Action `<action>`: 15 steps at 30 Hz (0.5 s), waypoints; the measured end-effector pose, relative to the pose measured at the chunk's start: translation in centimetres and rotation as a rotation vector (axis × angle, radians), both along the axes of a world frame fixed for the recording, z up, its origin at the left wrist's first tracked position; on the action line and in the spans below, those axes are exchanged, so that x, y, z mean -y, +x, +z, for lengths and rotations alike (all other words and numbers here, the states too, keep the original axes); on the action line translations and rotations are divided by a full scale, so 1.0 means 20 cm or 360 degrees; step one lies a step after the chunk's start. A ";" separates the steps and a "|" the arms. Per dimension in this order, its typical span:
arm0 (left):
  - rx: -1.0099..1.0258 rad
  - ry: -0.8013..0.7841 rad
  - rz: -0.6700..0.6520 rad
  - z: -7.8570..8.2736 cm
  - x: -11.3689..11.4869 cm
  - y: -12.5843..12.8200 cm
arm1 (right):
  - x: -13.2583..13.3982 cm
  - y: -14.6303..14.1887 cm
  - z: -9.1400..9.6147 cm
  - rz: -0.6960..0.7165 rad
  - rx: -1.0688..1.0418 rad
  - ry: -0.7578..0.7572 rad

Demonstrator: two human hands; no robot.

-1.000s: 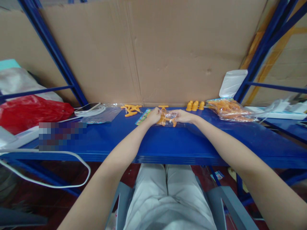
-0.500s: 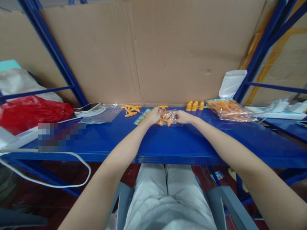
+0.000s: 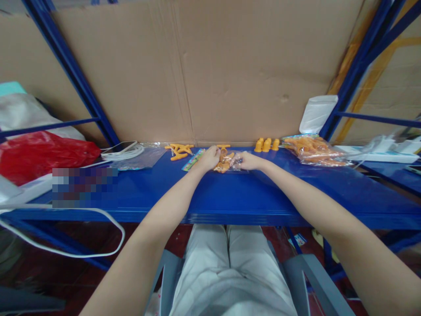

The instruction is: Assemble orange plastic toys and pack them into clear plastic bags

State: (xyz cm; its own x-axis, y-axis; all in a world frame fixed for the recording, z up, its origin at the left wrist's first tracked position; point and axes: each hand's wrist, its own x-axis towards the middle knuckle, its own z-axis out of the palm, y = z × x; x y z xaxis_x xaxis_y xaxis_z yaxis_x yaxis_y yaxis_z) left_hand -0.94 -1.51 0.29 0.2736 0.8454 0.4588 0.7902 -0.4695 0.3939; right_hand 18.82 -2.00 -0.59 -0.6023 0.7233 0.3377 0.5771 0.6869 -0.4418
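Note:
On the blue shelf (image 3: 210,197) lies a clear plastic bag (image 3: 235,163) with orange plastic pieces (image 3: 223,165) in and around it. My left hand (image 3: 211,159) is closed at the bag's left side, beside a colourful printed card (image 3: 193,159) that sticks out to the left. At the bag's right side my right hand (image 3: 247,160) pinches the clear plastic. Fingertips of both hands are partly hidden. Orange Y-shaped pieces (image 3: 179,150) lie left of the hands. Several orange cup-shaped pieces (image 3: 267,145) stand to the right.
A filled bag of orange parts (image 3: 309,149) and a white power strip (image 3: 381,154) lie at right. Flat clear bags (image 3: 144,157), a coiled white cable (image 3: 126,152) and a red bag (image 3: 49,153) are at left. Cardboard (image 3: 230,74) closes the back, between blue posts.
My right hand has shifted slightly at the bag's right side, and the dark spot at its fingertips no longer shows. The plastic and orange pieces have moved a little. My left hand stays put.

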 end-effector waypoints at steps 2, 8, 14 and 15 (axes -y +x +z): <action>-0.0026 -0.0002 -0.0031 -0.01 -0.01 0.00 | 0.00 -0.01 0.00 0.0007 0.0019 -0.0015; -0.0110 -0.0027 -0.0054 -0.01 0.00 0.00 | 0.01 -0.02 0.02 0.0015 0.0044 -0.0013; -0.0078 -0.0092 0.0010 0.00 0.03 0.01 | 0.03 -0.03 0.02 -0.0025 0.0022 0.0016; -0.0062 -0.0097 0.0013 0.00 0.03 0.01 | 0.04 -0.03 0.02 -0.0028 0.0018 0.0022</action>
